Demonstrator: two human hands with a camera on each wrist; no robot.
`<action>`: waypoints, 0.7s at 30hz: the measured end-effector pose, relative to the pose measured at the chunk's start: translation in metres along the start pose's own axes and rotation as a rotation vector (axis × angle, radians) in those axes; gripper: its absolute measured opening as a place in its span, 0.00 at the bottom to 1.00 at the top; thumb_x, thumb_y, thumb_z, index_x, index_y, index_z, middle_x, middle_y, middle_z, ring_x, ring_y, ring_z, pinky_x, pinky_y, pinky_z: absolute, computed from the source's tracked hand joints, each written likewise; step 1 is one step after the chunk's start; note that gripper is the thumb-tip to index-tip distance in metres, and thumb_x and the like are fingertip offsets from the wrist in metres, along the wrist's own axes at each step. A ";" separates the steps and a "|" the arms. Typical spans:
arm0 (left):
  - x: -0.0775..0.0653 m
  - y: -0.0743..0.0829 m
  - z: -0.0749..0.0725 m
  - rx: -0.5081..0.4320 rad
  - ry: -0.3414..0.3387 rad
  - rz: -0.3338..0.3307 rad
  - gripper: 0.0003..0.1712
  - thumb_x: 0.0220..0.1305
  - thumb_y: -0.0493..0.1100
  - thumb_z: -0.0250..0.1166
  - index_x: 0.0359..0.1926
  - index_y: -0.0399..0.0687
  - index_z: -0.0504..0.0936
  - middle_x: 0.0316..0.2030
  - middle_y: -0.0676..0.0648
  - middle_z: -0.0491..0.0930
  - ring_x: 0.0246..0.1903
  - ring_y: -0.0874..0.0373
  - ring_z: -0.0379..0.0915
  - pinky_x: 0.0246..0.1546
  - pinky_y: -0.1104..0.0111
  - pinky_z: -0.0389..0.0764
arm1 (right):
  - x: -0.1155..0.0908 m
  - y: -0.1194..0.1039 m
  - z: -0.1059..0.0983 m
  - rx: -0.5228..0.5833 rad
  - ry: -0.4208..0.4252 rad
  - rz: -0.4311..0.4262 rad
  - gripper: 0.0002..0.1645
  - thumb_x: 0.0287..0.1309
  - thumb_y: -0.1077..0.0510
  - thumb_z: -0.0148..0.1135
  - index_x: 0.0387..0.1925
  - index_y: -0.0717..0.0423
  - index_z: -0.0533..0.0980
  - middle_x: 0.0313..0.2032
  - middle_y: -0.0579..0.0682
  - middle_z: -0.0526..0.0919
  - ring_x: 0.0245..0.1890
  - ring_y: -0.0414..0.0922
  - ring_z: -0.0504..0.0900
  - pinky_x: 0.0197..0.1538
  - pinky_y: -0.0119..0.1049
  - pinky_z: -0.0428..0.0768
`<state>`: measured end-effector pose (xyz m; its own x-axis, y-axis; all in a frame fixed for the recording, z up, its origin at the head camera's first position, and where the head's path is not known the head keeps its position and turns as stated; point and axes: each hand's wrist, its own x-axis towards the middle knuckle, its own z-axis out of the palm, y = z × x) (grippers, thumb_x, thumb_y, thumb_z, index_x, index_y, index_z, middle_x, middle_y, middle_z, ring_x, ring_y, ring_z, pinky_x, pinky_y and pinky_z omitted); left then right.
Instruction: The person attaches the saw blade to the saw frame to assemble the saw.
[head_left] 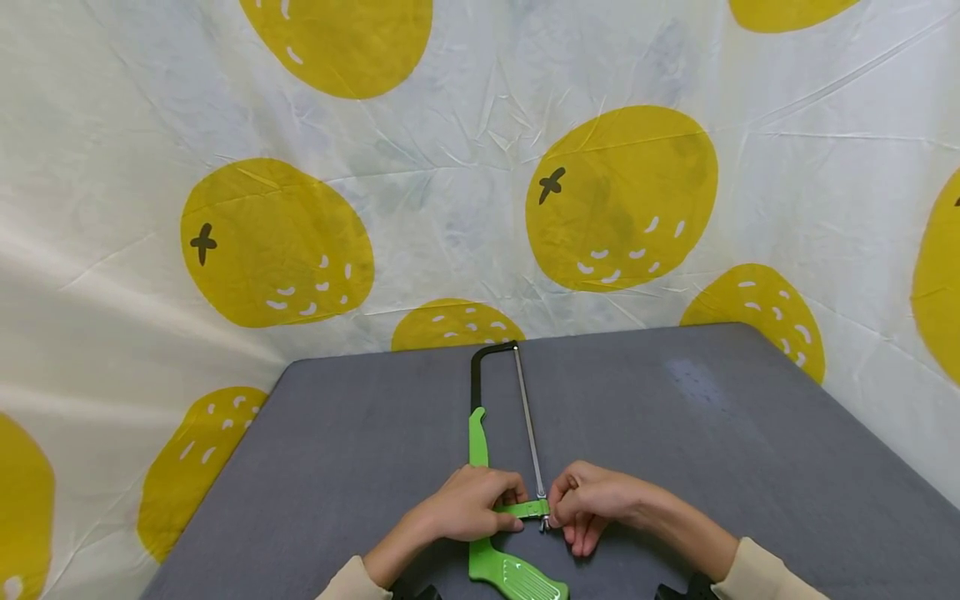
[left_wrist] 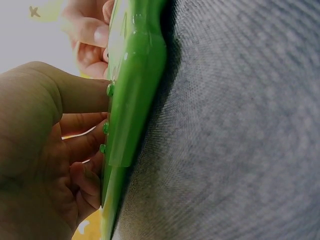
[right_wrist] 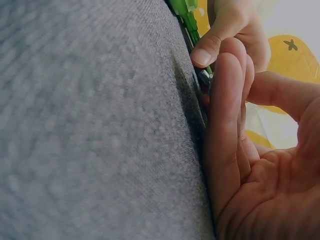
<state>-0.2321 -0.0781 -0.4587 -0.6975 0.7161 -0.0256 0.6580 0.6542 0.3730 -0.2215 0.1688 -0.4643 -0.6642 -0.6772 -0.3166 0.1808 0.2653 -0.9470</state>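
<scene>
A hacksaw (head_left: 478, 442) with a green frame and handle lies flat on the grey table, its black front bow pointing away from me. Its thin blade (head_left: 528, 417) runs along the right side. My left hand (head_left: 474, 502) lies over the frame and holds it by the green cross arm (head_left: 522, 509), thumb on the near side and fingers on the far side. At the arm's right end my right hand (head_left: 596, 500) pinches with thumb and forefinger beside the metal wing nut (head_left: 545, 525). Those fingertips partly hide the nut; the other fingers hang bent near the cloth.
Grey cloth covers the table (head_left: 360, 442), which reaches back to a white curtain (head_left: 450, 217) printed with yellow fruit. A pale patch (head_left: 696, 382) marks the cloth at the back right. The hacksaw's green grip (head_left: 525, 577) extends toward the near edge.
</scene>
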 end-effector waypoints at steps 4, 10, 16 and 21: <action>0.000 0.000 0.000 0.000 -0.004 0.002 0.09 0.63 0.55 0.73 0.42 0.65 0.84 0.31 0.67 0.80 0.28 0.77 0.70 0.33 0.79 0.70 | -0.001 -0.002 0.001 -0.002 0.003 -0.006 0.02 0.56 0.64 0.62 0.29 0.59 0.79 0.15 0.44 0.78 0.15 0.35 0.82 0.20 0.30 0.81; 0.000 0.000 0.000 0.004 -0.003 0.003 0.09 0.63 0.54 0.74 0.42 0.65 0.84 0.30 0.68 0.80 0.28 0.77 0.69 0.33 0.79 0.70 | -0.002 -0.004 0.003 -0.020 0.012 -0.008 0.02 0.55 0.64 0.62 0.28 0.57 0.79 0.13 0.41 0.74 0.14 0.33 0.80 0.19 0.29 0.80; -0.001 0.001 0.000 0.006 0.000 0.002 0.09 0.63 0.54 0.74 0.41 0.65 0.84 0.30 0.68 0.80 0.28 0.77 0.70 0.33 0.78 0.70 | -0.001 -0.003 0.004 -0.036 0.031 -0.005 0.01 0.54 0.64 0.62 0.29 0.59 0.79 0.13 0.41 0.73 0.13 0.33 0.78 0.19 0.28 0.78; -0.002 0.001 -0.001 0.003 0.003 0.004 0.09 0.63 0.54 0.74 0.41 0.65 0.84 0.30 0.68 0.80 0.28 0.77 0.69 0.33 0.78 0.70 | -0.001 -0.001 0.005 -0.055 0.059 -0.002 0.02 0.52 0.65 0.62 0.30 0.60 0.79 0.13 0.41 0.72 0.12 0.33 0.77 0.18 0.28 0.77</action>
<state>-0.2305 -0.0792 -0.4576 -0.6958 0.7179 -0.0214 0.6616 0.6522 0.3701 -0.2178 0.1659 -0.4635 -0.7067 -0.6363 -0.3093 0.1402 0.3025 -0.9428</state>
